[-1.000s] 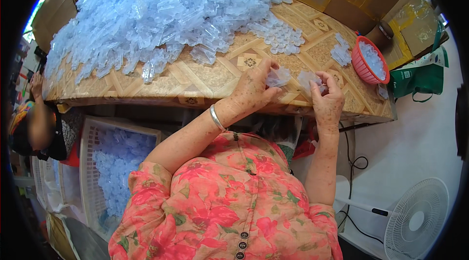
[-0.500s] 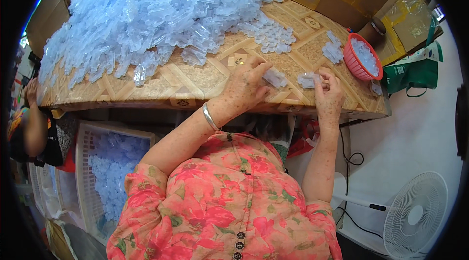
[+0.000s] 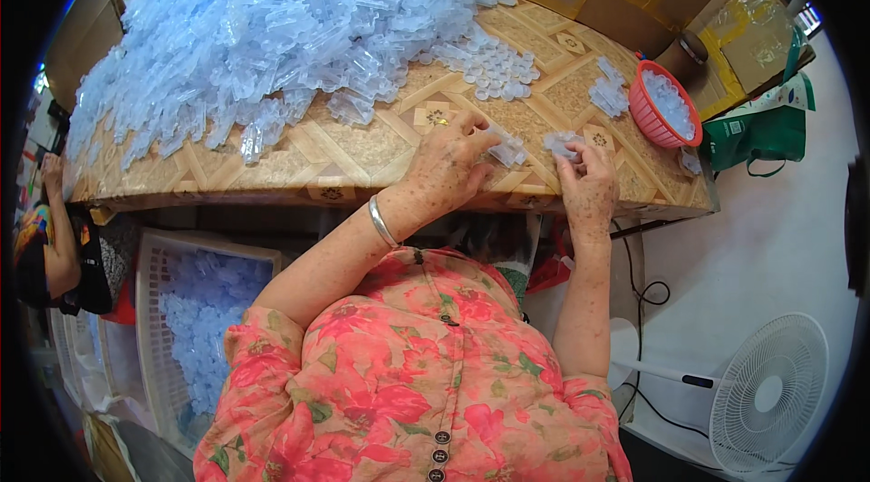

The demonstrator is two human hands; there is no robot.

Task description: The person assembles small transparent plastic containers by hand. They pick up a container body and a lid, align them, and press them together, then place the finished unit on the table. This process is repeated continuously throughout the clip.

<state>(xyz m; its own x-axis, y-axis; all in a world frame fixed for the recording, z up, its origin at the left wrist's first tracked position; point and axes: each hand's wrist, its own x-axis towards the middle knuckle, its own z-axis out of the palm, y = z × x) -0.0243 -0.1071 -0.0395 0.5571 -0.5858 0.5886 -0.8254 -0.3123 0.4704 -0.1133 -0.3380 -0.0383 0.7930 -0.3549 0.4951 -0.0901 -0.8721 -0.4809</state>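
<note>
Your right hand (image 3: 591, 181) pinches a small clear plastic piece (image 3: 558, 143) between thumb and fingers. Your left hand (image 3: 446, 163) curls beside another clear part (image 3: 509, 150) — whether its fingertips grip it, you cannot tell from here. Both are at your near side of the patterned desk (image 3: 372, 154) — right of the large bluish pile (image 3: 272, 38), left of the red basket (image 3: 648, 114).
</note>
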